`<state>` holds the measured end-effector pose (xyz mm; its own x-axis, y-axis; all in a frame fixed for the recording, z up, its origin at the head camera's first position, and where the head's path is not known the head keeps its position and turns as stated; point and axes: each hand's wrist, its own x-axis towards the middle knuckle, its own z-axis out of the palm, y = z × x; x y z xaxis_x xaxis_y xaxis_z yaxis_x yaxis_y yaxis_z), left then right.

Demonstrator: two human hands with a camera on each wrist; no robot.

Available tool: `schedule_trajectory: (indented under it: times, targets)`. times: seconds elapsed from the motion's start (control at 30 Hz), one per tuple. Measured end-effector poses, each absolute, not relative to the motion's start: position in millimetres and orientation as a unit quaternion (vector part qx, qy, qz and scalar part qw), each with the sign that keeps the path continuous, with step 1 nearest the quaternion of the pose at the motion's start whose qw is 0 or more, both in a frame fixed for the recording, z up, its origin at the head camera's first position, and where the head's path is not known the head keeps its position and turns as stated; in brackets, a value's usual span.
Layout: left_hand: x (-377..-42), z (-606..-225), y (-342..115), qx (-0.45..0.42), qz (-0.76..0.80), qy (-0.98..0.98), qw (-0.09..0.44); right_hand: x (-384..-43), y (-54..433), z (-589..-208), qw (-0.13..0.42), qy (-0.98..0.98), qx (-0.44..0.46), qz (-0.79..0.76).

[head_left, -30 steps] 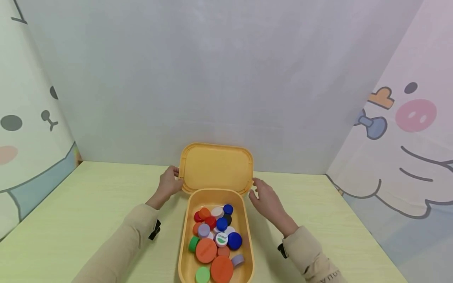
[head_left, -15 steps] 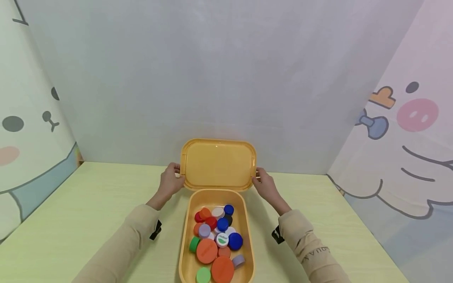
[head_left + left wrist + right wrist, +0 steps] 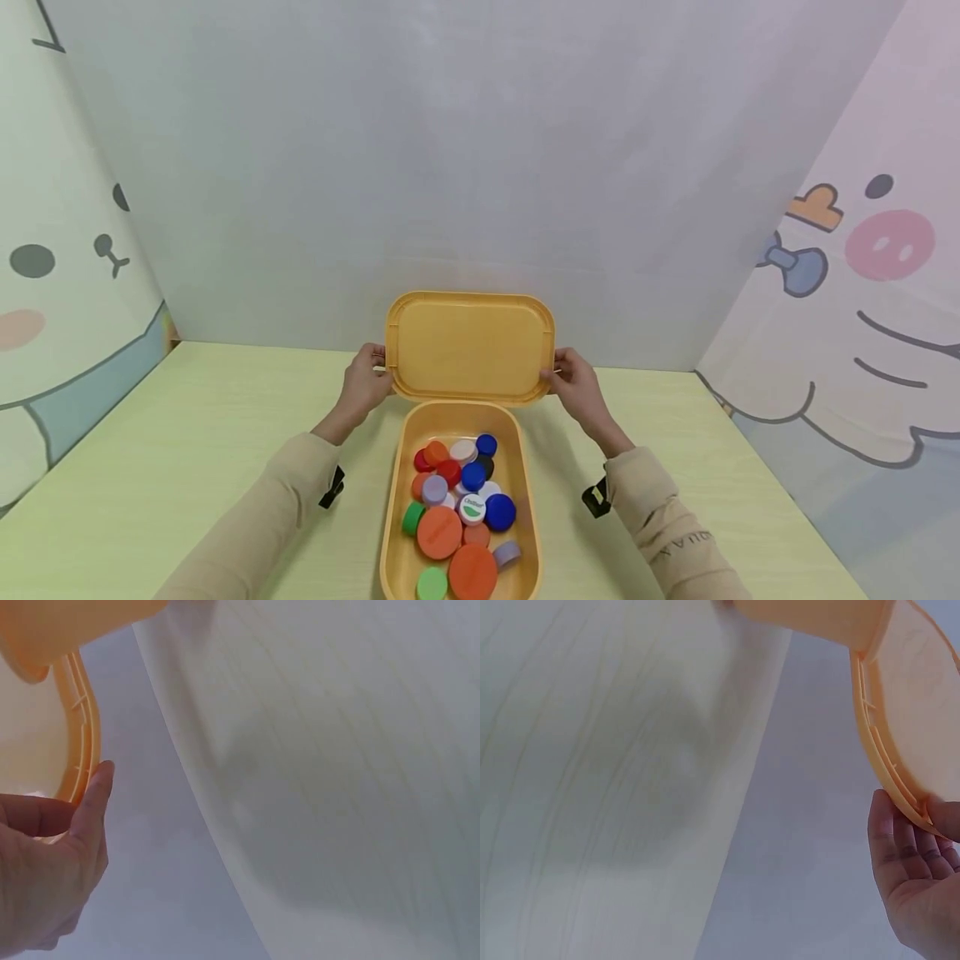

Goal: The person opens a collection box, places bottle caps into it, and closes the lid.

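Observation:
Both hands hold a yellow-orange plastic lid (image 3: 470,348) tilted up behind a matching box, its ribbed inner side facing me. My left hand (image 3: 362,385) pinches the lid's left edge; in the left wrist view its thumb and fingers (image 3: 97,787) lie on either side of the rim. On the right edge, my right hand (image 3: 579,390) grips with the thumb on the inner face and the fingers (image 3: 885,832) behind. Below the lid stands the open box (image 3: 395,500), holding several bottle caps, among them a large orange cap (image 3: 439,532), a dark blue cap (image 3: 499,512) and a light green cap (image 3: 432,584).
The box stands on a pale wood-grain table (image 3: 247,400). A grey-white curtain (image 3: 480,167) rises behind the lid at the table's back edge. Cartoon-printed cloths flank the table, a pig print (image 3: 891,246) on the right.
My right hand, beside the lid's corner a second ago, has taken hold of its right edge. The lid has risen slightly, levelled and shifted right. The box and caps stay put.

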<state>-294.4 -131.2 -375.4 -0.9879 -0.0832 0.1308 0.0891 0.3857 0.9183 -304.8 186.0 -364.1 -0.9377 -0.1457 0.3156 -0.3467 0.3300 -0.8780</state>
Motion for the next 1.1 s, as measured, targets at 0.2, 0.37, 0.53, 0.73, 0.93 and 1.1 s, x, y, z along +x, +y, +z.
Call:
schedule_trajectory:
  times: [0.2,0.37,0.53,0.73,0.93,1.1]
  targets:
    - [-296,-375,-132,-0.014,-0.533,-0.842,0.081,-296,183,-357,0.109,-0.809,0.152,0.558]
    - [-298,-372,-133,-0.033,-0.518,-0.849,0.103,-287,181,-350,0.15,-0.823,0.15,0.527]
    - [-299,-368,-138,-0.045,-0.519,-0.844,0.124,-277,181,-346,0.188,-0.831,0.17,0.494]
    - [-297,-362,-142,-0.077,-0.504,-0.848,0.146,-252,174,-329,0.246,-0.828,0.22,0.453]
    - [-295,-360,-144,-0.104,-0.486,-0.853,0.162,-235,174,-319,0.262,-0.827,0.264,0.422]
    - [-296,-363,-146,-0.105,-0.469,-0.861,0.164,-229,179,-319,0.244,-0.826,0.312,0.402]
